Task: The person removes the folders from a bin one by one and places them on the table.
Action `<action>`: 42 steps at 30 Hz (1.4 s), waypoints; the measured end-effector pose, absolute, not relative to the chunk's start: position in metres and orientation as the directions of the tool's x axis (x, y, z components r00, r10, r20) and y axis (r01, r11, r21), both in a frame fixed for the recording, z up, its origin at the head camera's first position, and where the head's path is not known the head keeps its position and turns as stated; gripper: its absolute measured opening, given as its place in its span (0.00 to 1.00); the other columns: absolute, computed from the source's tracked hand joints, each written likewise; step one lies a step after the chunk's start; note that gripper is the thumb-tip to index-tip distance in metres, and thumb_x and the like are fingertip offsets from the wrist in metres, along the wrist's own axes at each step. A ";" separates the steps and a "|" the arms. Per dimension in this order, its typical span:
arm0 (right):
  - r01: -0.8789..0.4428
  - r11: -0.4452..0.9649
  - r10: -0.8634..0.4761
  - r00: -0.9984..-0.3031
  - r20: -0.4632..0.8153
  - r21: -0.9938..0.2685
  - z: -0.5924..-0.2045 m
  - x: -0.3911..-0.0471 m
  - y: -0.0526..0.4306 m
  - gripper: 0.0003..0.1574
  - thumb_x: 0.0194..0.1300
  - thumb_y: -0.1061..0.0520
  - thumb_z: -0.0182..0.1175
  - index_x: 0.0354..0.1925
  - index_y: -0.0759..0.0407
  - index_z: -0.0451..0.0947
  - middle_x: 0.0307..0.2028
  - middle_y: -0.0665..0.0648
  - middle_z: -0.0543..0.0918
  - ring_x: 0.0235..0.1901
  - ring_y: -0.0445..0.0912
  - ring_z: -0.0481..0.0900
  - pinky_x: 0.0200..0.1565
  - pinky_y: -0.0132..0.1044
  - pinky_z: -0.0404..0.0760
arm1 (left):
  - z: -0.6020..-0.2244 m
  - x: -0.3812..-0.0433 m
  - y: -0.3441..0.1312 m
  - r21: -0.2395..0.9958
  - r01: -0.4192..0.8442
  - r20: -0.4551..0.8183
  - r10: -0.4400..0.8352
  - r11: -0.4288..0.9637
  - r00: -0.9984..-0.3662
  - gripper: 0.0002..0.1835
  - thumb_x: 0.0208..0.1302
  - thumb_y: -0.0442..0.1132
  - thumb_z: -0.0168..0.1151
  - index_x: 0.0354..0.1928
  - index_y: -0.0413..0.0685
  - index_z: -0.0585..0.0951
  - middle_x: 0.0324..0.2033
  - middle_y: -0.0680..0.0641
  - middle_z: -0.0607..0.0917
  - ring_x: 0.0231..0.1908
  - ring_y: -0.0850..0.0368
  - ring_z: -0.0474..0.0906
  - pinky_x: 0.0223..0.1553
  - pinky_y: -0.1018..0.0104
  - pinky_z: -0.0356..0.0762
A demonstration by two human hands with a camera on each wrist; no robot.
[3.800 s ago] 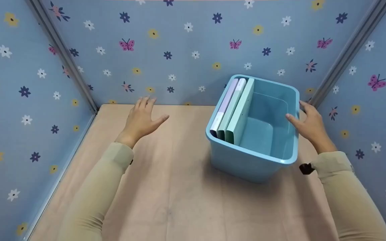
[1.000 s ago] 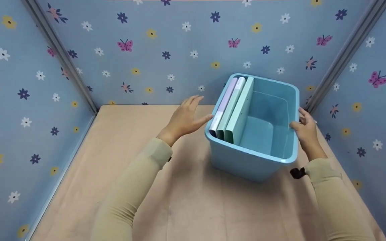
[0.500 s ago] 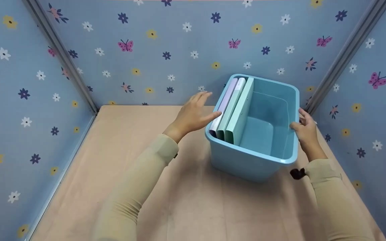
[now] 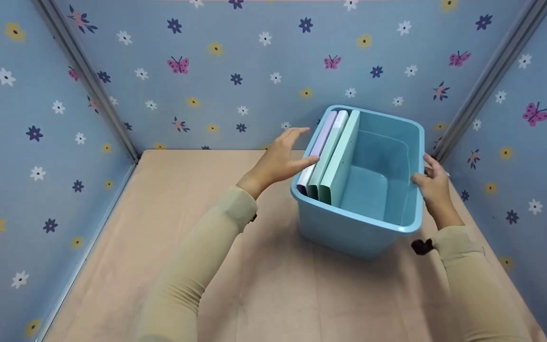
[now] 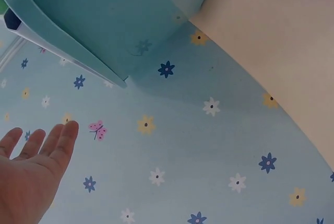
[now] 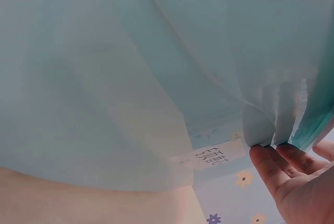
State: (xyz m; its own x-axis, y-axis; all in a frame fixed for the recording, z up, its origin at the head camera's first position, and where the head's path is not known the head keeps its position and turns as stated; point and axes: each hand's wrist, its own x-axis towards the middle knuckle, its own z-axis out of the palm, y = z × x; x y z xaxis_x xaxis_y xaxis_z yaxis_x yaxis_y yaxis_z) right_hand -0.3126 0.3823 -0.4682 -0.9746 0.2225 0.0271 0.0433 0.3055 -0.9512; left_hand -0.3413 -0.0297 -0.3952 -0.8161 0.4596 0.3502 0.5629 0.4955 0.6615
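Note:
A light blue plastic bin (image 4: 349,232) stands on the table at the right. Along its left wall a lilac binder (image 4: 321,137) and two mint green binders (image 4: 330,151) stand upright side by side. My left hand (image 4: 275,160) hovers at the bin's left rim with fingers extended, its thumb overlapping the lilac binder in the head view. The left wrist view shows this hand (image 5: 28,179) apart from the bin's outer wall (image 5: 115,20). My right hand (image 4: 437,192) grips the bin's right rim, thumb on top. In the right wrist view, its fingertips (image 6: 261,156) touch the outer side.
Flowered blue panels (image 4: 254,71) enclose the table (image 4: 197,171) at the back and both sides, with grey posts (image 4: 88,80) at the corners. The bin's right part holds nothing. A label with handwriting (image 6: 211,155) shows beyond the bin in the right wrist view.
My left hand has come rightward from over the table to the bin's left rim. My right hand has lowered slightly and taken hold of the right rim. The bin and binders stay put.

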 end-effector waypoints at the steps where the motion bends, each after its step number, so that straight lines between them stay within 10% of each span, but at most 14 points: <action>1: 0.042 0.305 0.221 -0.975 0.027 -0.952 -0.468 -0.313 0.382 0.54 0.72 0.63 0.51 0.90 0.53 0.44 0.81 0.72 0.64 0.75 0.66 0.70 0.75 0.64 0.73 | -0.394 -0.342 -0.029 0.667 0.568 0.357 0.462 0.482 -0.812 0.42 0.74 0.55 0.70 0.82 0.43 0.67 0.79 0.42 0.71 0.81 0.45 0.65 0.82 0.49 0.64; 10: 0.064 0.311 0.227 -0.974 0.009 -0.948 -0.470 -0.314 0.385 0.54 0.73 0.62 0.51 0.90 0.51 0.43 0.82 0.70 0.63 0.75 0.63 0.70 0.71 0.54 0.78 | -0.391 -0.342 -0.019 0.702 0.576 0.365 0.483 0.418 -0.796 0.41 0.74 0.48 0.72 0.81 0.41 0.68 0.76 0.39 0.73 0.68 0.42 0.80 0.70 0.50 0.81; 42: 0.070 0.306 0.230 -0.973 0.002 -0.950 -0.470 -0.315 0.384 0.55 0.72 0.63 0.51 0.90 0.51 0.43 0.81 0.72 0.64 0.75 0.65 0.70 0.74 0.58 0.74 | -0.381 -0.346 0.023 0.673 0.575 0.250 0.587 0.466 -0.770 0.39 0.77 0.49 0.68 0.82 0.40 0.67 0.79 0.42 0.73 0.70 0.45 0.78 0.70 0.56 0.80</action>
